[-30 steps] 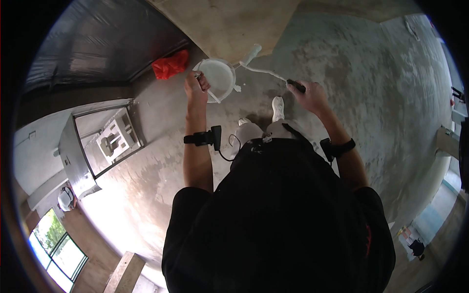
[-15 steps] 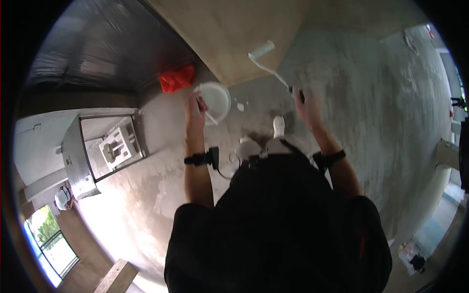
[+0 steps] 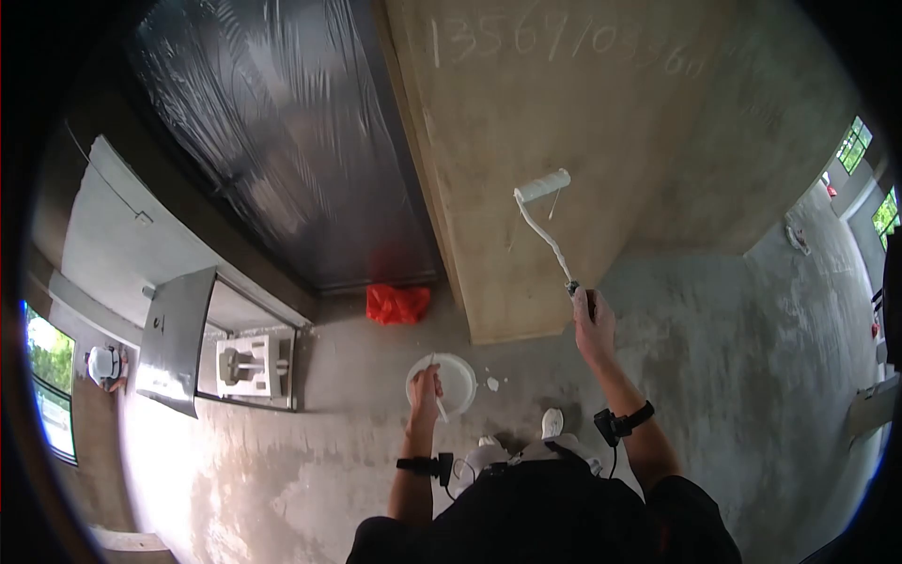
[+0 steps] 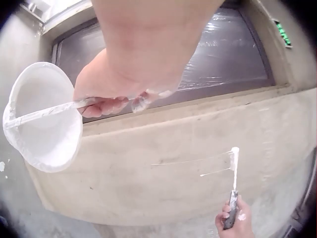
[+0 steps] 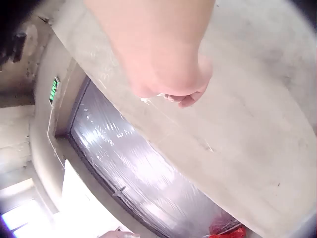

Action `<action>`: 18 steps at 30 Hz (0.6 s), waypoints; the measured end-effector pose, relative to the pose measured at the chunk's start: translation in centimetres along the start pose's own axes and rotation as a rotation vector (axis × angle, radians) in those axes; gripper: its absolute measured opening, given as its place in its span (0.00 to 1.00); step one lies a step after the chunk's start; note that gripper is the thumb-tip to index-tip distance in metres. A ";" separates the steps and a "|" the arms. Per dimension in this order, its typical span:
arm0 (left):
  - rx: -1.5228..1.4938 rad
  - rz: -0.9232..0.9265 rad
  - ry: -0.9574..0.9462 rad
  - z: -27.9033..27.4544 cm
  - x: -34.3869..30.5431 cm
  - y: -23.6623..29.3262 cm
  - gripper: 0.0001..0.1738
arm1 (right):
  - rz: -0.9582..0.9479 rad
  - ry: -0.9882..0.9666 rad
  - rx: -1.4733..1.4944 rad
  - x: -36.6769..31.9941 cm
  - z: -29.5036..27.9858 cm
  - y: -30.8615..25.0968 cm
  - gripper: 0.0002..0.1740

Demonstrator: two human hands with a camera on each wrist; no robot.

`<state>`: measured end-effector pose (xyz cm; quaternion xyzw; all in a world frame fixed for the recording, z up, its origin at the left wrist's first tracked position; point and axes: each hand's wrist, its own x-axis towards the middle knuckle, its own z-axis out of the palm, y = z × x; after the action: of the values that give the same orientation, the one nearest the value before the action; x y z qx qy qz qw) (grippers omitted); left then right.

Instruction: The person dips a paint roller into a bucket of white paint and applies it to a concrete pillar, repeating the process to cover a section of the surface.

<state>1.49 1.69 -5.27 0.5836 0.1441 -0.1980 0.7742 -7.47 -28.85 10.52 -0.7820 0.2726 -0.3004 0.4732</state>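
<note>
My left hand [image 3: 425, 387] grips the wire handle [image 4: 47, 114] of a white bucket [image 3: 464, 387], which hangs at my left front. In the left wrist view the handle crosses the bucket's mouth, coated white, and white paint lines the inside. My right hand [image 3: 594, 331] holds a paint roller [image 3: 543, 185] by its dark grip, arm stretched forward. The roller's white-coated sleeve is raised in front of the bare wall [image 3: 526, 113], with thin strings of paint hanging from it. In the right wrist view my right hand [image 5: 173, 82] hides the roller.
Plastic sheeting [image 3: 282, 141] covers a wide opening left of the wall. A red plastic bag [image 3: 397, 305] lies below it. White splashes [image 3: 493, 383] spot the concrete floor [image 3: 366, 442]. A metal-framed box [image 3: 249, 367] stands at the left; a person in a white helmet [image 3: 105, 365] is farther off.
The roller has come away from beside the bucket and risen up in front of the wall. The head view has tilted up, showing more wall. The left hand keeps hold of the bucket.
</note>
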 end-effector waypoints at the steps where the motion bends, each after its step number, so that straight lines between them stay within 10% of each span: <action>1: -0.004 0.015 -0.013 -0.1 -0.2 0.3 0.10 | 0.051 -0.051 0.064 0.4 -0.1 -0.9 0.23; 18: 0.071 0.240 -0.003 -0.5 -4.3 5.4 0.13 | -0.118 -0.272 0.492 9.1 3.5 -3.1 0.22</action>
<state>0.24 4.08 1.12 0.6234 0.0648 -0.1095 0.7715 1.61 -32.01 13.97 -0.6915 0.0797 -0.2768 0.6625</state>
